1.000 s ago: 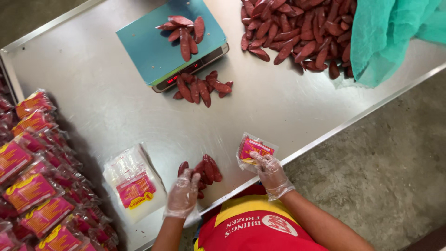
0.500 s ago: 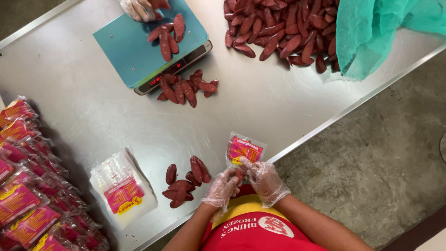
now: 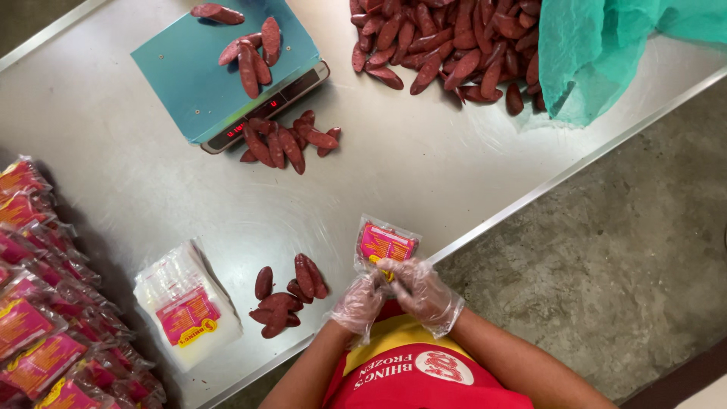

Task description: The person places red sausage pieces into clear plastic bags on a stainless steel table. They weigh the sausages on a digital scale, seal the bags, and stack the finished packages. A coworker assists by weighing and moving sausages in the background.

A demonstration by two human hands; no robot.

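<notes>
Head view shows your small clear pouch with its pink and yellow label at the near edge of the steel table, and every place below is told from that pouch. Whether it has anything inside cannot be told from this angle. Both of your gloved hands meet at its lower end: your right hand is curled with the fingertips pinching the pouch's bottom edge, and your left hand is curled just beside it, its fingertips at the same edge, though how firmly it grips is hard to tell. Just left of the pouch lies a small cluster of dark red sausages bare on the steel. Further left sits a stack of empty clear bags with the same pink label. Well beyond that, at the far left edge, filled packs are piled together, each holding sausages under a red and yellow label. Above and left of the pouch stands a teal-topped scale carrying a few sausages, with a loose handful lying against its front. Above and right of the pouch spreads a big heap of sausages, and a green mesh cloth lies beside it.
</notes>
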